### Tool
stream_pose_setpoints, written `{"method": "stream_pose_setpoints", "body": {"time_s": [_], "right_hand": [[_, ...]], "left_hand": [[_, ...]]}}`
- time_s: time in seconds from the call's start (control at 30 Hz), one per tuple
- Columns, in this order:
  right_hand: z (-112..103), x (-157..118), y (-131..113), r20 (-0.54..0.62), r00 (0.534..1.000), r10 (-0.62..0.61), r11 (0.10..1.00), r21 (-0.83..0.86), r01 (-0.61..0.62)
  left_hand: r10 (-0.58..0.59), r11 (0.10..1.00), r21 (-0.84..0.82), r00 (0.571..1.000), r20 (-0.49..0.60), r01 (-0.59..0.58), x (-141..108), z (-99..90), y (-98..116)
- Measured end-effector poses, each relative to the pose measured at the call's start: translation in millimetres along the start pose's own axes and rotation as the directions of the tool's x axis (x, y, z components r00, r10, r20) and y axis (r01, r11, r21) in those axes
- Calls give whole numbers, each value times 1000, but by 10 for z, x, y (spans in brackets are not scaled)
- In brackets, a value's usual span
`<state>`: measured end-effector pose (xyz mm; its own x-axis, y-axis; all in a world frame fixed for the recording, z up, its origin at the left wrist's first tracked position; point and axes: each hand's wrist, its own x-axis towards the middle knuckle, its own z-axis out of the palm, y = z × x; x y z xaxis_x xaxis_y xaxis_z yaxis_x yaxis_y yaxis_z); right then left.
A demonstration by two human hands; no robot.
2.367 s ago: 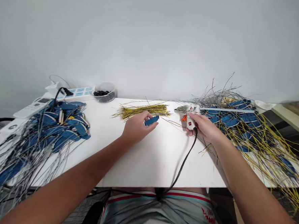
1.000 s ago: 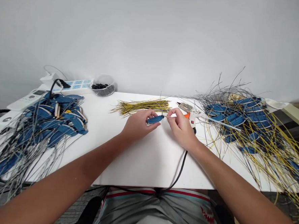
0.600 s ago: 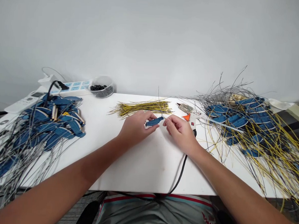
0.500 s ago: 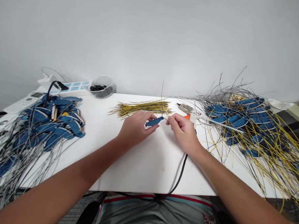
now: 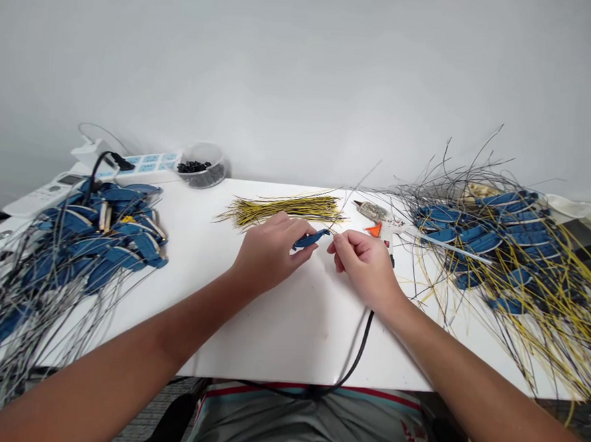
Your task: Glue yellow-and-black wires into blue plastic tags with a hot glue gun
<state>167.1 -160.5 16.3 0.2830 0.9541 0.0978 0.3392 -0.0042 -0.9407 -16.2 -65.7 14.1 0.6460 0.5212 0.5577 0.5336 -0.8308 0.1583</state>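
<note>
My left hand grips a slim blue plastic piece by its near end, with the far end pointing right. My right hand sits just right of that tip, its fingertips pinched together. A thin dark wire rises from the tip up and to the right, and my right fingers seem to hold a thin wire there. Behind my hands lies a flat bundle of yellow-and-black wires on the white table. A hot glue gun with an orange part lies on its side beyond my right hand.
Heaps of blue pieces with trailing wires lie at the left and right. Along the back stand a power strip and a clear bowl of black bits. A black cable runs over the table's front edge.
My right hand has put down the glue gun and moved to the blue piece's tip. The wire there has swung from upright to leaning right.
</note>
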Motion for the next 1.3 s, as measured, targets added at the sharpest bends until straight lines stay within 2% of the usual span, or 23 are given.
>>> {"method": "stream_pose_setpoints", "body": {"time_s": [0.2, 0.43, 0.8, 0.97, 1.3], "right_hand": [[-14, -3, -5, -37, 999, 25, 998, -58, -27], [-26, 17, 3, -65, 998, -17, 997, -80, 11], [-35, 22, -3, -35, 999, 14, 996, -89, -17], [-60, 52, 29, -14, 999, 39, 997, -67, -40], [-92, 90, 84, 26, 991, 130, 992, -9, -129]], "left_hand": [[58, 998, 15, 998, 20, -58, -7, -20, 16], [77, 996, 37, 996, 41, -78, -17, -32, 50], [78, 993, 88, 995, 55, -83, -24, -34, 71], [114, 988, 105, 993, 38, -117, -27, -40, 77], [138, 983, 116, 989, 62, -144, -22, -59, 84]]}}
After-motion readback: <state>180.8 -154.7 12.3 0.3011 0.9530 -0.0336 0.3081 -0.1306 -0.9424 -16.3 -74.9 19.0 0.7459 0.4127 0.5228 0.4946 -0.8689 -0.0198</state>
